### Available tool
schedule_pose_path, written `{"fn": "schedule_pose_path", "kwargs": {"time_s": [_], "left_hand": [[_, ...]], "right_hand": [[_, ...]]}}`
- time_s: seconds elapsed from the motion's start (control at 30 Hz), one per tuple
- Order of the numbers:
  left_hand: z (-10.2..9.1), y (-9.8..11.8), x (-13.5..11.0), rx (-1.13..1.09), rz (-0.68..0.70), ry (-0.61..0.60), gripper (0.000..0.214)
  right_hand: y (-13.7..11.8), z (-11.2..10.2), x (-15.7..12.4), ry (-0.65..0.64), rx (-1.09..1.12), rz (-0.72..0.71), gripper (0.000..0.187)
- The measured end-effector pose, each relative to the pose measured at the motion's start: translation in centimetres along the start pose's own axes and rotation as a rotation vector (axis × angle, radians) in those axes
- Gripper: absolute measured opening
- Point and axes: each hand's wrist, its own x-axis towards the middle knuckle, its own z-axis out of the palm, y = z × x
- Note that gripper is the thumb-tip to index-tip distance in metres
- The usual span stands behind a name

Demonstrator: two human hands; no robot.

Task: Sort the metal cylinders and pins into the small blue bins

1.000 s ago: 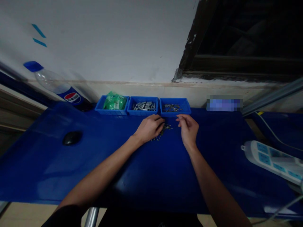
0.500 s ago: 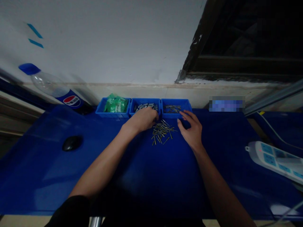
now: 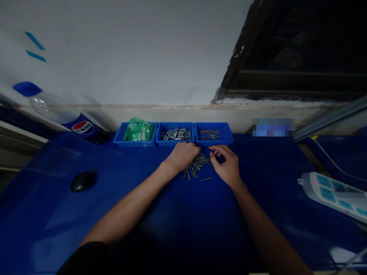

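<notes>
A pile of thin, brass-and-dark metal rods (image 3: pixel 196 165) lies on the blue table, too small to name more exactly. Over the pile's upper left edge is my left hand (image 3: pixel 185 154), fingers curled down and closed; whatever they grip is hidden. My right hand (image 3: pixel 228 166) is at the pile's right side, thumb and forefinger curved with a gap between them and nothing visible inside. Just behind the hands, a blue bin (image 3: pixel 228 133) contains more of these rods. The middle blue bin (image 3: pixel 163 143) holds short silvery metal cylinders (image 3: pixel 177 133).
The left blue bin (image 3: pixel 119 143) contains a green plastic bag (image 3: pixel 139 130). A cola bottle (image 3: pixel 83 126) tilts at the back left, with a black computer mouse (image 3: pixel 83 181) nearer. To the right lies a white power strip (image 3: pixel 329 191). A wall rises behind the bins.
My left hand has come from the middle bin's front edge down and right onto the pile. My right hand has drawn back slightly from the right bin, towards the rods.
</notes>
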Motion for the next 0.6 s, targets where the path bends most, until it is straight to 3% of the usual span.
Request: {"fn": "schedule_pose_path", "kwargs": {"time_s": [0.43,0.6], "left_hand": [[0.2,-0.7,-0.3,0.050,-0.036,0.077,0.027],[-0.1,-1.1,-1.0,-0.203,-0.045,0.180,0.019]], "right_hand": [[0.3,-0.1,0.0,-0.053,0.075,0.061,0.017],[0.5,0.2,-0.3,-0.101,0.240,0.178,0.022]]}}
